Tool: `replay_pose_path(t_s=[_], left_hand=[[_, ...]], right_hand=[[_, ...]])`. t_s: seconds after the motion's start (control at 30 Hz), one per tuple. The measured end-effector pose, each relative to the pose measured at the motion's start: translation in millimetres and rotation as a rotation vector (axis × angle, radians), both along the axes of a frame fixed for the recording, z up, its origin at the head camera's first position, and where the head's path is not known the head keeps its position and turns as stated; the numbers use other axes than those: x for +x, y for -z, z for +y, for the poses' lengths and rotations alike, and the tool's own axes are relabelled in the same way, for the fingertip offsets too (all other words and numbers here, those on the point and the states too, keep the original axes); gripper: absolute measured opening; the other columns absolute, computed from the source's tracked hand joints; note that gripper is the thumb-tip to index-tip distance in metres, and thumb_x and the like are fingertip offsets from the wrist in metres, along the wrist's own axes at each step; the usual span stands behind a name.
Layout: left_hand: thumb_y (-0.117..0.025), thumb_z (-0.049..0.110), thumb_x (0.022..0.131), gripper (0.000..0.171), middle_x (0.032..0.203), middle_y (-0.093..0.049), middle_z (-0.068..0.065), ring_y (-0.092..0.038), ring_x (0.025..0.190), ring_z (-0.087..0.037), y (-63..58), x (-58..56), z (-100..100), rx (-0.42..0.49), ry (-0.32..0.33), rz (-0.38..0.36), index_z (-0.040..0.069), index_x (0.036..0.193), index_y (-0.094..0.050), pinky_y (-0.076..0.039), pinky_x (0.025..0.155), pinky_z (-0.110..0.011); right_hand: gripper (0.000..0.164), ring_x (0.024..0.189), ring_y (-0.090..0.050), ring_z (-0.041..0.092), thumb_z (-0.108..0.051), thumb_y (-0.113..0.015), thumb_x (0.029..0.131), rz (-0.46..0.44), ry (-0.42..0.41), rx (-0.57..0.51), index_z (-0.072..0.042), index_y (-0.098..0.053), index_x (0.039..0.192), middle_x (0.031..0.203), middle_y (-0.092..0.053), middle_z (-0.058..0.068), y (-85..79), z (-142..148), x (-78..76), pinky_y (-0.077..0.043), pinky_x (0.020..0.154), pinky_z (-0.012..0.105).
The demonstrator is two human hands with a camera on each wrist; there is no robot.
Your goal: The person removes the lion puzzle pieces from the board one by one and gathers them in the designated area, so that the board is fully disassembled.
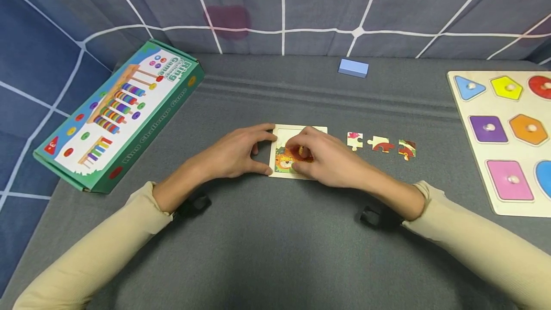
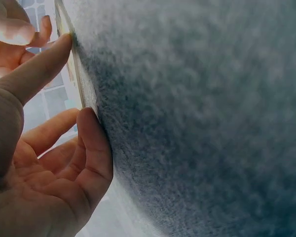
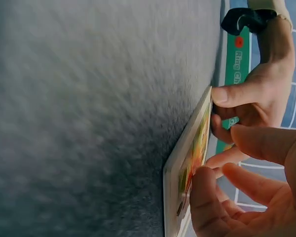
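Note:
In the head view, a small square jigsaw puzzle board [image 1: 320, 128] with a pale frame lies on the grey cloth. A lion picture in orange and green [image 1: 284, 162] shows in its lower left part. My left hand [image 1: 234, 152] holds the board by its left side, thumb at the near corner and fingers at the far one. Over the board's right half is my right hand [image 1: 333, 157], hiding part of the picture. In the right wrist view its fingers [image 3: 202, 190] touch the puzzle face, spread apart with nothing visible between them.
Right of the board lie three loose jigsaw pieces: one pink and white [image 1: 355, 140], one red and white [image 1: 380, 144], one red and green [image 1: 406, 149]. Beyond them are a blue block [image 1: 353, 68] and a knobbed shape board [image 1: 467, 126]. A green game box [image 1: 125, 114] stands left.

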State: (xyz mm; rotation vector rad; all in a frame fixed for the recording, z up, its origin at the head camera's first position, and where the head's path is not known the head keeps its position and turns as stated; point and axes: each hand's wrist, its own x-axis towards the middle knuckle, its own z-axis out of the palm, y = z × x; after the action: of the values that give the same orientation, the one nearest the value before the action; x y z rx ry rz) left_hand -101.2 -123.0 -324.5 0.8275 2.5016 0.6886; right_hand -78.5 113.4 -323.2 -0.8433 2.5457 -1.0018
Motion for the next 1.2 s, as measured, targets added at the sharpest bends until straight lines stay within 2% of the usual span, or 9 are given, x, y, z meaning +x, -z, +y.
replay_pose_path(t_s=[0.1, 0.27, 0.33, 0.47, 0.63, 0.83, 1.2], left_hand=[[-0.086, 0.030, 0.078, 0.066, 0.151, -0.042, -0.007, -0.055, 0.082, -0.013, 0.3, -1.5, 1, 0.001, -0.001, 0.011, 0.005, 0.134, -0.060, -0.045, 0.074, -0.033], [-0.085, 0.033, 0.079, 0.067, 0.153, -0.040, -0.008, -0.053, 0.074, -0.015, 0.2, -2.3, 2, -0.040, -0.002, 0.015, 0.007, 0.134, -0.059, -0.043, 0.085, -0.038], [-0.084, 0.034, 0.080, 0.067, 0.154, -0.039, -0.008, -0.052, 0.071, -0.014, 0.3, -2.3, 3, -0.050, 0.000, 0.010, 0.007, 0.135, -0.059, -0.043, 0.085, -0.038], [-0.083, 0.034, 0.081, 0.066, 0.154, -0.039, -0.006, -0.053, 0.069, -0.012, 1.0, -2.2, 3, -0.053, -0.004, -0.005, 0.008, 0.136, -0.058, -0.043, 0.074, -0.034], [-0.083, 0.033, 0.081, 0.066, 0.154, -0.038, -0.005, -0.052, 0.068, -0.012, 0.7, -1.5, 1, -0.047, -0.012, -0.014, 0.008, 0.136, -0.058, -0.042, 0.071, -0.034], [-0.083, 0.032, 0.081, 0.067, 0.155, -0.036, -0.007, -0.050, 0.066, -0.013, 1.2, -1.5, 0, -0.040, -0.009, -0.015, 0.007, 0.137, -0.057, -0.042, 0.078, -0.036], [-0.083, 0.032, 0.081, 0.066, 0.155, -0.037, -0.006, -0.052, 0.068, -0.012, 2.0, -1.1, 0, -0.028, -0.012, -0.014, 0.007, 0.137, -0.057, -0.042, 0.069, -0.033]], right_hand=[[0.031, 0.079, -0.051, 0.017, -0.010, -0.074, 0.083, 0.002, -0.005, 0.054, -0.005, -0.069, 0.113, 0.096, -0.056, 0.006, 0.9, -6, -8.2, -0.041, 0.070, 0.036], [0.034, 0.079, -0.052, 0.018, -0.012, -0.076, 0.082, -0.014, -0.007, 0.124, -0.002, -0.069, 0.113, 0.100, -0.056, 0.007, 2.1, -12, -18.2, -0.042, 0.070, 0.037], [0.033, 0.080, -0.052, 0.019, -0.013, -0.077, 0.082, -0.026, -0.006, 0.150, -0.003, -0.069, 0.112, 0.101, -0.055, 0.008, 2.5, -14, -19.7, -0.043, 0.070, 0.037], [0.035, 0.081, -0.052, 0.020, -0.015, -0.079, 0.082, -0.042, 0.008, 0.179, -0.003, -0.066, 0.112, 0.101, -0.053, 0.008, 3.1, -17, -19.9, -0.043, 0.071, 0.036], [0.036, 0.082, -0.053, 0.020, -0.014, -0.081, 0.082, -0.049, 0.029, 0.159, -0.003, -0.063, 0.111, 0.101, -0.054, 0.006, 4.5, -18, -19.5, -0.044, 0.072, 0.036], [0.033, 0.084, -0.053, 0.019, -0.009, -0.080, 0.080, -0.029, 0.016, 0.117, -0.004, -0.064, 0.108, 0.099, -0.056, 0.004, 6.1, -20, -19.8, -0.043, 0.075, 0.036], [0.023, 0.079, -0.053, 0.017, -0.003, -0.077, 0.080, 0.032, 0.027, 0.066, -0.004, -0.070, 0.102, 0.090, -0.057, 0.003, 8.8, -18, -17.4, -0.043, 0.072, 0.035]])
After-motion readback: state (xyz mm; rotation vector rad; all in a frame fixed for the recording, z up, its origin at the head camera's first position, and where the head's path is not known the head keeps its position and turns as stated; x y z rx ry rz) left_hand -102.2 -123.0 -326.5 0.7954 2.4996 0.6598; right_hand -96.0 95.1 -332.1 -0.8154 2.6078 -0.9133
